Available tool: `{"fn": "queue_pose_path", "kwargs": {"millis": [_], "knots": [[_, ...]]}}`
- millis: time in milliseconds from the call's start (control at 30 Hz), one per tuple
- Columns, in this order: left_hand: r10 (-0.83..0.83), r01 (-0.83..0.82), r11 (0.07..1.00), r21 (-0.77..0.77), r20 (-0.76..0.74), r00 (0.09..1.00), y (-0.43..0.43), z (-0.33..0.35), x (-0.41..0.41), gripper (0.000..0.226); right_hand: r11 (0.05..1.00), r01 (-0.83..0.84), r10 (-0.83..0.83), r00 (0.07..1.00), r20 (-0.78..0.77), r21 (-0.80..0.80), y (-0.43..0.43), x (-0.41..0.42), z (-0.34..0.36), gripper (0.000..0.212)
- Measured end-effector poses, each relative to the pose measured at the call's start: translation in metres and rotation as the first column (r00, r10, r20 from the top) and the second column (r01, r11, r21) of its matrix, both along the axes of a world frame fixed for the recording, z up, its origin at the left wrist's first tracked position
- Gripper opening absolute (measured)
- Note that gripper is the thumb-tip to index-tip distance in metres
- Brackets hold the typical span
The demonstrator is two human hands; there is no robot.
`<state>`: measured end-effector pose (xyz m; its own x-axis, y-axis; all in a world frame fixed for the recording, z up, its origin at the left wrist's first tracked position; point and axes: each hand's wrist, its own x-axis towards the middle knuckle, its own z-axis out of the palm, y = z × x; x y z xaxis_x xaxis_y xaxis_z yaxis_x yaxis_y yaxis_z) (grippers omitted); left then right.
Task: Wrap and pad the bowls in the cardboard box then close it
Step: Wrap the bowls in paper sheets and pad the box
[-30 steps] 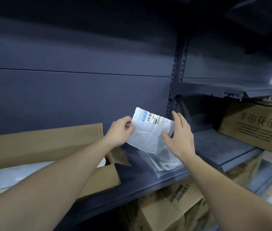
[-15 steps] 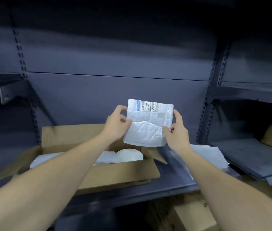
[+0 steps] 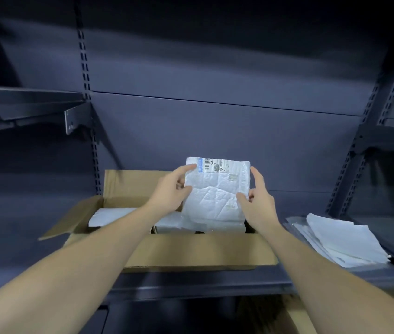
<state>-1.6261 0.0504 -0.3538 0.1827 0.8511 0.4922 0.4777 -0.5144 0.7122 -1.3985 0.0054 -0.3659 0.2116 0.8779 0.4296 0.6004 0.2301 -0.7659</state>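
Note:
An open cardboard box (image 3: 191, 249) stands on a dark shelf, its flaps spread outward. Inside lie white padding sheets (image 3: 109, 215); the bowls are hidden behind the sheets and my hands. A crumpled white padded sheet (image 3: 215, 194) with a barcode label along its top is held upright over the box. My left hand (image 3: 169, 191) grips its left edge, and my right hand (image 3: 258, 201) pinches its right edge.
A pile of white sheets in clear plastic (image 3: 340, 239) lies on the shelf (image 3: 191, 283) to the right of the box. A shelf bracket (image 3: 70, 119) juts out at upper left. Slotted uprights (image 3: 87, 97) rise behind. Another cardboard box (image 3: 299, 321) sits below.
The view swung left from the sheet pile to the box. Both hands carried the white sheet leftward until it hangs directly over the open box.

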Motion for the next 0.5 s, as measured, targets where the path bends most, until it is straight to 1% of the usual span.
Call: {"fn": "queue_pose_path", "kwargs": {"millis": [100,267,400,500], "knots": [[-0.002,0.000,0.998,-0.068,-0.029,1.000,0.008,-0.009,-0.004,0.037,0.999,-0.014,0.016,0.999,0.049,-0.041,0.009,0.000,-0.009,0.066],[0.006,-0.014,0.982,-0.191,-0.042,0.999,0.021,-0.026,-0.002,0.029,0.988,-0.008,0.031,0.989,0.146,-0.154,0.018,0.004,-0.023,0.047],[0.038,-0.041,0.962,-0.271,-0.016,0.999,0.024,-0.033,0.004,0.021,0.979,0.023,0.017,0.981,0.193,-0.201,0.019,0.007,-0.031,0.042],[0.066,-0.055,0.938,-0.342,0.021,0.998,0.025,-0.037,0.007,0.018,0.975,0.022,0.021,0.982,0.190,-0.222,0.019,0.006,-0.031,0.031]]}}
